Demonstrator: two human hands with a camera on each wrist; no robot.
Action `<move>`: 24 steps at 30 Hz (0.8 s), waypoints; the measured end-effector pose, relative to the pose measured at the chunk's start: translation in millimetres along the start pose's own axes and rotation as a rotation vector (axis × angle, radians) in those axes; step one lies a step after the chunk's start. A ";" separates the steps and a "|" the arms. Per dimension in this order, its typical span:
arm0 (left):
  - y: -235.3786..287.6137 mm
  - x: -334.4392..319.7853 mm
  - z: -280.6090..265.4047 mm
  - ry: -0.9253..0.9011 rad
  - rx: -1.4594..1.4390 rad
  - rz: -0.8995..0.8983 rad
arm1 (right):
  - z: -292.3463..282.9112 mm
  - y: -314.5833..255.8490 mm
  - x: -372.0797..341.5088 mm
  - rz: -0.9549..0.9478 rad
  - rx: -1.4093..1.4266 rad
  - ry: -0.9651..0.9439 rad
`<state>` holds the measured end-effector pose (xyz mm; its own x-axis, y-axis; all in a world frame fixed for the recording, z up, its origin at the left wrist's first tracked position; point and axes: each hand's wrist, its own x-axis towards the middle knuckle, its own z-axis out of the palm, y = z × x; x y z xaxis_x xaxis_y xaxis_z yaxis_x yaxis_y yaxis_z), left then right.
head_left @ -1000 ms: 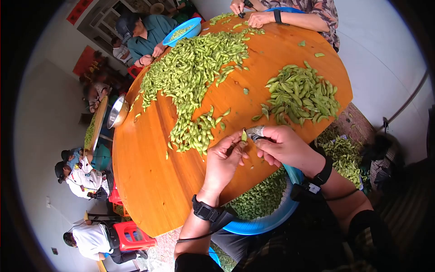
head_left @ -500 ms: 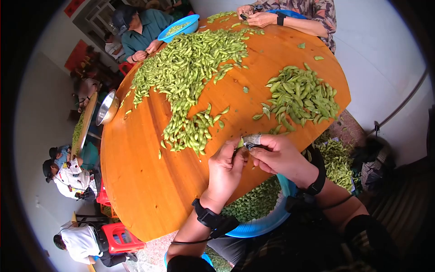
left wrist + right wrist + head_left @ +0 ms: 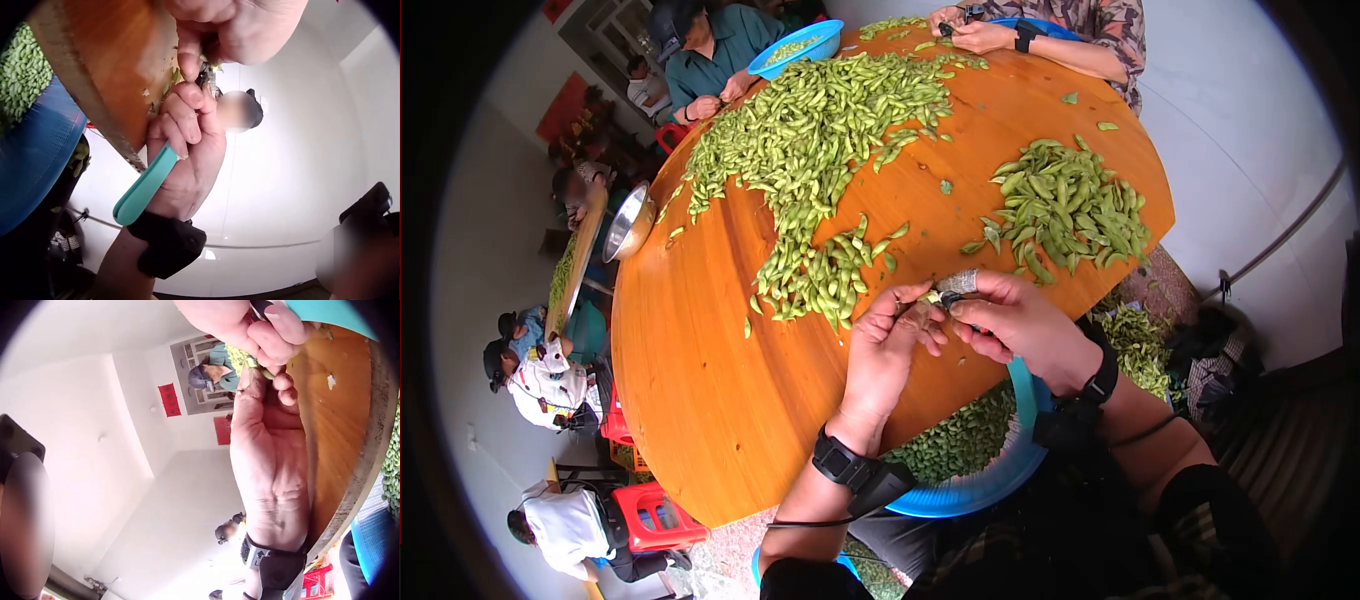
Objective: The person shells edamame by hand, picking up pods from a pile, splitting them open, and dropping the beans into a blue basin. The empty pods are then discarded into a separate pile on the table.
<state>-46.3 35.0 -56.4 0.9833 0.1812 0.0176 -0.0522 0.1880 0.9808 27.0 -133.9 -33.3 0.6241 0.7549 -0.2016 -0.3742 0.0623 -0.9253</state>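
Observation:
My left hand [image 3: 887, 338] pinches a green bean pod [image 3: 929, 297] between thumb and fingertips, and most of the pod is hidden by them. My right hand [image 3: 1025, 325] meets it there, with a grey wrap [image 3: 958, 283] round its index finger. Its curled fingers grip a tool with a teal handle [image 3: 147, 189]; a dark part of the tool shows by the pod, but its exact kind I cannot tell. Beyond the hands, a long heap of pods [image 3: 815, 160] covers the wooden table [image 3: 700, 400]. A smaller pod pile [image 3: 1070, 205] lies to the right.
Below the table edge is a blue basket [image 3: 985, 490] of shelled beans [image 3: 960, 440]. More pods [image 3: 1135, 345] lie on the floor at right. A blue basin [image 3: 800, 48] and a metal bowl [image 3: 630, 222] stand along the far and left edges. Two people work across the table.
The pod stood in plain sight between my hands a second ago; now its pale end shows at the tool's tip. My hands have drawn together, and the view has shifted slightly.

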 end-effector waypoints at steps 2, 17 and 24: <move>1.1 0.9 -5.5 -0.013 -0.072 -0.034 | -1.4 -4.4 -0.2 0.019 0.013 -0.012; 3.3 3.6 5.3 0.058 -0.046 0.091 | 21.6 6.7 -3.2 -0.249 -0.211 0.245; 11.3 0.2 -0.8 0.044 -0.066 -0.013 | 8.2 -0.1 8.5 -0.539 -0.618 0.234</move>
<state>-46.8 38.0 -45.5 0.9755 0.2200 -0.0051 -0.0521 0.2533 0.9660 26.8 -122.2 -32.2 0.7605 0.5659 0.3184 0.4138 -0.0444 -0.9093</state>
